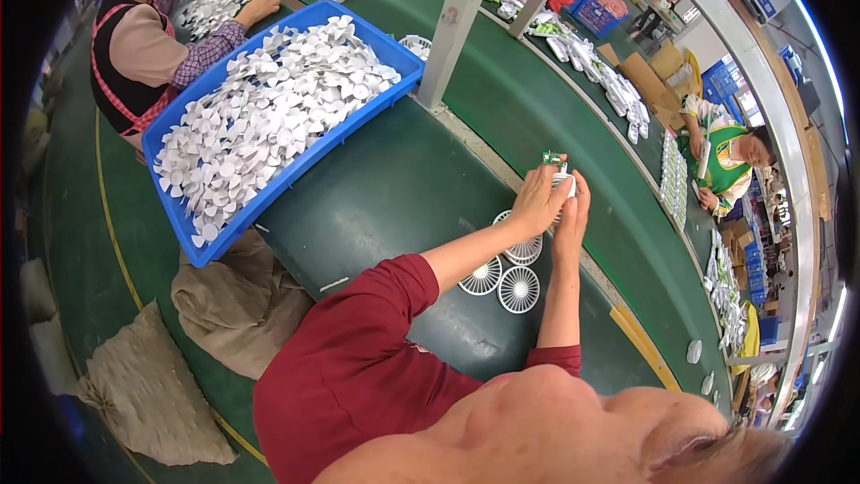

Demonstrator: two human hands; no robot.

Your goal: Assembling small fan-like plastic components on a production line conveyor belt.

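Observation:
My left hand point(535, 204) and my right hand point(573, 215) meet above the inner edge of the green conveyor belt. Between them they grip a white slotted fan part point(564, 183), largely covered by the fingers. A small green circuit board point(552, 159) sticks out at its far end, by my left fingertips. Just below my hands, several round white fan grilles point(519, 289) lie on the dark green worktop point(385, 188); my forearms pass over and beside them.
A blue bin point(285, 181) heaped with white fan blades point(278, 99) stands at left. Beyond it a co-worker point(134, 45) handles more blades. A grey metal post point(459, 27) rises beside the belt point(502, 108). Sacks point(157, 390) sit on the floor; another co-worker point(730, 157) works at far right.

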